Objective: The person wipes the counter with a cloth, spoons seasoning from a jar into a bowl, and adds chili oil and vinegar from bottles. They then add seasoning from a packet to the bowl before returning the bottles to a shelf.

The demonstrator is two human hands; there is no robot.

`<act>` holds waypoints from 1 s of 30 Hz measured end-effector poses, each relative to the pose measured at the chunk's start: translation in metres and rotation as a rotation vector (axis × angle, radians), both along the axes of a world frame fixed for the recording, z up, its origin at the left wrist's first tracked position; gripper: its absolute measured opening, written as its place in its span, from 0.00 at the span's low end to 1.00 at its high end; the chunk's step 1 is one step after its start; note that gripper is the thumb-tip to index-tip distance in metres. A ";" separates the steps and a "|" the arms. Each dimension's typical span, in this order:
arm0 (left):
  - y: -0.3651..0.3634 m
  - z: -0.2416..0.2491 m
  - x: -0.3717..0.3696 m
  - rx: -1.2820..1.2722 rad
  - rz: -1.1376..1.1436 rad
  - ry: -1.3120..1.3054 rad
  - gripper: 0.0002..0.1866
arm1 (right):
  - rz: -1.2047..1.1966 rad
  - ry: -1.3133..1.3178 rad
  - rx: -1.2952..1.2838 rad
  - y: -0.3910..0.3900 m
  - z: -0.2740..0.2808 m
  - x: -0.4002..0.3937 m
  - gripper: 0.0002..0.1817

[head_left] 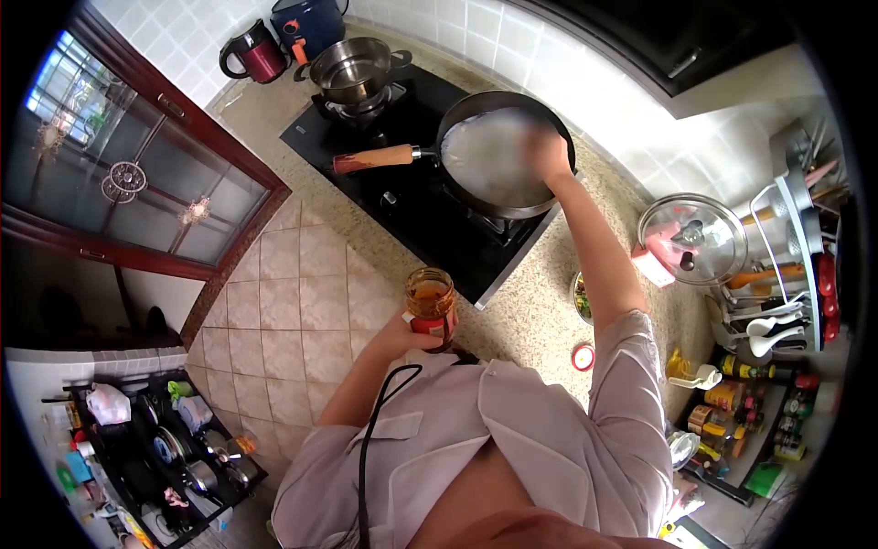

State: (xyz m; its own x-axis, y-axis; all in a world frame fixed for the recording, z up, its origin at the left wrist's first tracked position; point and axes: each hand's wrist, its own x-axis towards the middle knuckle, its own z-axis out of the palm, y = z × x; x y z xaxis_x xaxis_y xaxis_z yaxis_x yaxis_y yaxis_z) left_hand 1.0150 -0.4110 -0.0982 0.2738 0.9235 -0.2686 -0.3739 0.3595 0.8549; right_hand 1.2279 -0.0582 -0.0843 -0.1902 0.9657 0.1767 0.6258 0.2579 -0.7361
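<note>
My left hand (412, 337) is wrapped around an open glass jar (429, 295) with a red label and reddish-brown contents. It holds the jar in front of my body, near the counter edge. My right hand (549, 154) reaches over the right side of a dark frying pan (508, 102) on the hob. A blur covers its fingers and most of the pan's whitish contents, so I cannot see whether it holds anything. The pan's wooden handle (375, 158) points left. A small red-and-white round lid (583, 357) lies on the counter to the right.
A steel pot (352, 73) stands on the other burner of the black hob (425, 215). Behind it are a red kettle (256, 53) and a dark blue appliance (309, 29). Under my right forearm sits a bowl (580, 300). A glass pan lid (692, 240) and a utensil rack (782, 247) are on the right.
</note>
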 end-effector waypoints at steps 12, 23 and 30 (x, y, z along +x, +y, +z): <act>0.015 -0.035 -0.032 -0.120 0.040 -0.052 0.45 | 0.248 0.037 -0.392 -0.006 0.050 -0.006 0.07; 0.033 -0.028 -0.025 -0.059 -0.065 -0.014 0.40 | 0.249 -0.137 0.069 -0.009 0.048 0.024 0.08; 0.032 -0.026 -0.014 -0.046 -0.102 0.021 0.41 | 0.113 0.091 0.063 -0.057 0.095 0.032 0.09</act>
State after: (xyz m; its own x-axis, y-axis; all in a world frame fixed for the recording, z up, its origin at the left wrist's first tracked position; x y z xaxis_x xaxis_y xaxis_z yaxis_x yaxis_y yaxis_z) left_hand 1.0006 -0.3785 -0.1241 0.3593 0.8778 -0.3168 -0.3158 0.4338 0.8439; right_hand 1.2602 -0.1149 0.0104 -0.2776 0.9253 0.2582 0.5213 0.3709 -0.7685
